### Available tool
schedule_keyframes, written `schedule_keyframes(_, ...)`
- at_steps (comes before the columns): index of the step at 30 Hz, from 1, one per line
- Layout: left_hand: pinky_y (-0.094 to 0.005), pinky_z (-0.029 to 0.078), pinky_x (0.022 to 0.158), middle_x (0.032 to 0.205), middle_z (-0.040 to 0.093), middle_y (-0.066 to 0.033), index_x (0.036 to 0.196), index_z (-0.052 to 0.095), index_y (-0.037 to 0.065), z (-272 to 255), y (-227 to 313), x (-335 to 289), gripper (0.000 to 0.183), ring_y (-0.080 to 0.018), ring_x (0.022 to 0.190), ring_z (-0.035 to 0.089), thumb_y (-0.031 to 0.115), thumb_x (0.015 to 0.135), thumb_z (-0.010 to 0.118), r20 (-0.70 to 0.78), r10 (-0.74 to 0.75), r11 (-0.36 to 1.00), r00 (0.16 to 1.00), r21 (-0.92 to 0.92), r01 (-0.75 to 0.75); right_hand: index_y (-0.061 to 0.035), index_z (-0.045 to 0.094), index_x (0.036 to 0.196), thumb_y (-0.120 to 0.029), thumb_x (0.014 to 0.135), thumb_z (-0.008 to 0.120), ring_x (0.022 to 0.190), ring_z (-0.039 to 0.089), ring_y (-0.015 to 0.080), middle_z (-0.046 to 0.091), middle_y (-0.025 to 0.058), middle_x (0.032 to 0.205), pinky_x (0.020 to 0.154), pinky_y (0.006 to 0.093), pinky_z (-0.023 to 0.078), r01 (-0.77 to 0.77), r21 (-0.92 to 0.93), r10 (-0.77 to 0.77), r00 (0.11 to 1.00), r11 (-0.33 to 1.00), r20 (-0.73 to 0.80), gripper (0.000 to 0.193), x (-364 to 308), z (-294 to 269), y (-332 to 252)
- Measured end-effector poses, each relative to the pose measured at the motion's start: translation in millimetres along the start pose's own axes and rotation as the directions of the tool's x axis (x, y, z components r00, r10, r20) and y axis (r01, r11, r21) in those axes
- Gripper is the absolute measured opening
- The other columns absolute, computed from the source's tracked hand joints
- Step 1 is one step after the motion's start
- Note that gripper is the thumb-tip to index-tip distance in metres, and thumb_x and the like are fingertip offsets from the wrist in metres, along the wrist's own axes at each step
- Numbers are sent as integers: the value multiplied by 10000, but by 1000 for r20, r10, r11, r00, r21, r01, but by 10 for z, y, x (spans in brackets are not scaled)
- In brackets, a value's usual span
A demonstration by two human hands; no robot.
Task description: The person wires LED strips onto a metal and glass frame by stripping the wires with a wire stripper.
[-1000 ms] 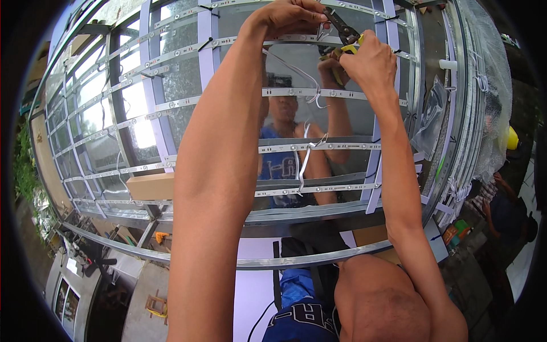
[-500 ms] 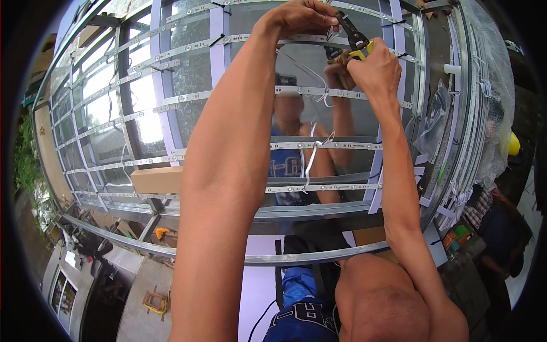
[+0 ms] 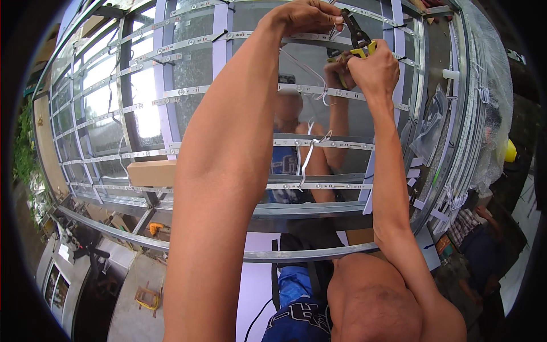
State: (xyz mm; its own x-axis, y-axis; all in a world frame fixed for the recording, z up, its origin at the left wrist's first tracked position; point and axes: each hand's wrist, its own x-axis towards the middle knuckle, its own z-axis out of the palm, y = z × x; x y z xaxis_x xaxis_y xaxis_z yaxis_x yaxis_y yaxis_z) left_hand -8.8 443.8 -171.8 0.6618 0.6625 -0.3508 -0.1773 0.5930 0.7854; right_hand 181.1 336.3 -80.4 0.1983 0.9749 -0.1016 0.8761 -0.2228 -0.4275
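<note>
At the top of the view my left hand [image 3: 307, 18] is closed, its thumb and fingers pinching thin white wires [image 3: 335, 29]. My right hand [image 3: 373, 68] grips a wire stripper [image 3: 357, 33] with dark jaws and yellow handles. The jaws point up and lie right beside my left fingertips; whether they bite on a wire is too small to tell. Below both hands run white LED strips [image 3: 310, 89] fixed across a metal frame. More loose white wires [image 3: 307, 162] hang from the lower strips.
Shiny sheet panels behind the strips reflect me. A cardboard-coloured block [image 3: 151, 173] lies on the frame at left. Metal rails [image 3: 464, 114] and clear plastic wrap [image 3: 496, 102] stand at right. A yellow stool [image 3: 147, 297] is on the floor, lower left. Another person [image 3: 476, 245] is at the far right.
The view has shifted slightly. Both hands stay nearly in place, and the stripper's yellow handles look a little closer together.
</note>
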Motion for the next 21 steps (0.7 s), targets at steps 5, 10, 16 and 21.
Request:
schedule_keyframes(5, -265, 570, 791, 936, 740, -13, 968, 730, 62, -29, 20, -15, 57, -120, 861, 697, 105, 935, 750, 39, -22, 999, 999, -44, 24, 25, 663, 1067, -185, 671, 728, 921, 716, 464, 734, 276, 936, 857, 487, 561, 40, -5, -40, 999, 999, 31, 453, 43, -36, 27)
schedule_keyframes(10, -266, 578, 809, 931, 744, -29, 955, 722, 62, -95, -17, -21, 41, -137, 882, 712, 46, 919, 736, 21, -40, 999, 999, -18, 40, 30, 655, 1065, -186, 679, 727, 890, 715, 470, 726, 288, 902, 844, 492, 561, 179, -57, -172, 979, 982, 111, 448, 119, -151, 153)
schedule_keyframes(16, -289, 590, 855, 964, 748, -38, 996, 730, 47, -84, 0, -68, 81, -143, 917, 719, 21, 920, 724, -15, -36, 999, 999, 3, 36, 59, 634, 1063, -193, 690, 723, 905, 714, 472, 722, 300, 925, 853, 496, 563, 148, -1, -146, 979, 989, 141, 459, 70, -85, 101)
schedule_keyframes(21, -294, 589, 860, 996, 755, -42, 1012, 744, 48, -59, 21, -98, 90, -149, 944, 723, 40, 923, 734, -40, -28, 999, 999, -23, 27, 78, 624, 1070, -203, 693, 715, 914, 716, 472, 722, 306, 933, 876, 493, 564, 123, 0, -121, 981, 992, 151, 479, 83, -49, 75)
